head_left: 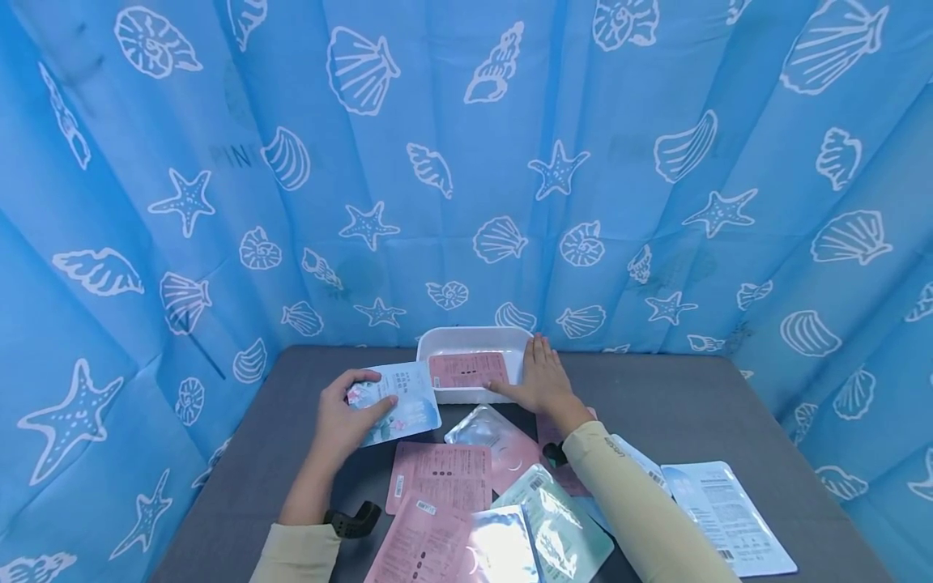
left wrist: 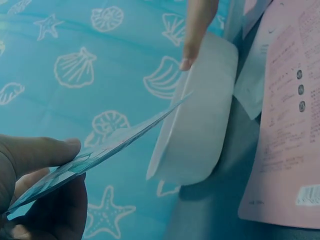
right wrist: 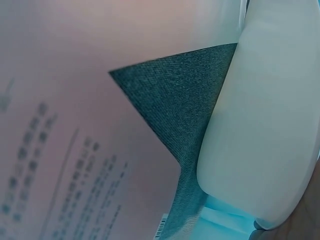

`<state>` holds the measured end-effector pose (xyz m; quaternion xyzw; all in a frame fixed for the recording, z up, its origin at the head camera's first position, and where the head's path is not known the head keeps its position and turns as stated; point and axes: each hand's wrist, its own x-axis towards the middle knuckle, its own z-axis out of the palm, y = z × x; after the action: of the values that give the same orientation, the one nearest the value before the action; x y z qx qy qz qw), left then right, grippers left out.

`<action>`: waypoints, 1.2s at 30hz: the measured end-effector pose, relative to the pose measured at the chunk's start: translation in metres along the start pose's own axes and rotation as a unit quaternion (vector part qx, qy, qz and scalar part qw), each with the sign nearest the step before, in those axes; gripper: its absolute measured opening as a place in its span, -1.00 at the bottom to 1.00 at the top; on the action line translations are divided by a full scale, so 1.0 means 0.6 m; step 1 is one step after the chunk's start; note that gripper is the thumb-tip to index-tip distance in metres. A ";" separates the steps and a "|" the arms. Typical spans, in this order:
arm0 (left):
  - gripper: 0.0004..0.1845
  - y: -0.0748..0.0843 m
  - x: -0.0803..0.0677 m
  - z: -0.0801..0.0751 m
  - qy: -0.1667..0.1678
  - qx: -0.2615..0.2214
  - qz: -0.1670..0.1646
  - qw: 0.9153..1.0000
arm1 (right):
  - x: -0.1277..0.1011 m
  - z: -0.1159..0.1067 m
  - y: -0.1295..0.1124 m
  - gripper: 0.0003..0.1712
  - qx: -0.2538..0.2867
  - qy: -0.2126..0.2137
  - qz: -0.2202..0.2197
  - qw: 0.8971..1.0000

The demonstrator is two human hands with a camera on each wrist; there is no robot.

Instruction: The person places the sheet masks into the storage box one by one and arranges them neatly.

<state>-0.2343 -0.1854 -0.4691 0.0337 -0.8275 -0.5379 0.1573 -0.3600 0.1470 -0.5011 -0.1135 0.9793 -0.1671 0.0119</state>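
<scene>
Hands: left [head_left: 342, 421] pinches glossy flat sachet [head_left: 399, 401]; right [head_left: 541, 380] steadies smooth rounded tray [head_left: 474, 336].

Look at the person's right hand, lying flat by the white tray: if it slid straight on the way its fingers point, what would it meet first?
The right hand rests against the white tray, its fingers pointing away from the person. Straight on lies a short strip of grey table, then most likely the blue shell-print curtain; depth is hard to judge.

Glossy sachet [head_left: 399, 400], smooth plastic tray [head_left: 474, 340]
</scene>
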 end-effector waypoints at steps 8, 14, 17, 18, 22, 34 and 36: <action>-0.56 0.020 0.030 0.018 -0.014 -0.027 0.021 0.999 | -0.002 0.000 -0.001 0.48 -0.005 0.004 0.001 1.000; -0.53 0.036 0.054 0.037 -0.023 -0.028 0.022 0.999 | -0.002 0.004 -0.001 0.50 0.000 0.001 0.007 1.000; -0.51 0.042 0.065 0.045 -0.028 -0.026 0.016 0.999 | -0.001 0.005 0.000 0.50 0.001 0.003 0.006 1.000; -0.50 0.044 0.068 0.048 -0.029 -0.026 0.016 0.999 | 0.000 0.005 0.000 0.50 0.001 0.004 0.005 1.000; -0.50 0.048 0.080 0.057 -0.028 -0.031 0.026 0.999 | 0.000 0.003 0.000 0.51 -0.005 0.001 0.005 1.000; -0.51 0.055 0.098 0.077 -0.045 -0.019 0.011 0.999 | -0.004 0.004 0.001 0.61 -0.014 -0.009 0.007 1.000; -0.52 0.058 0.102 0.081 -0.046 -0.013 0.014 0.999 | -0.003 0.003 0.002 0.59 -0.014 -0.006 0.009 1.000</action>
<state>-0.3029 -0.1418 -0.4422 -0.0050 -0.8273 -0.5471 0.1273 -0.3585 0.1478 -0.5035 -0.1057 0.9825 -0.1522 0.0178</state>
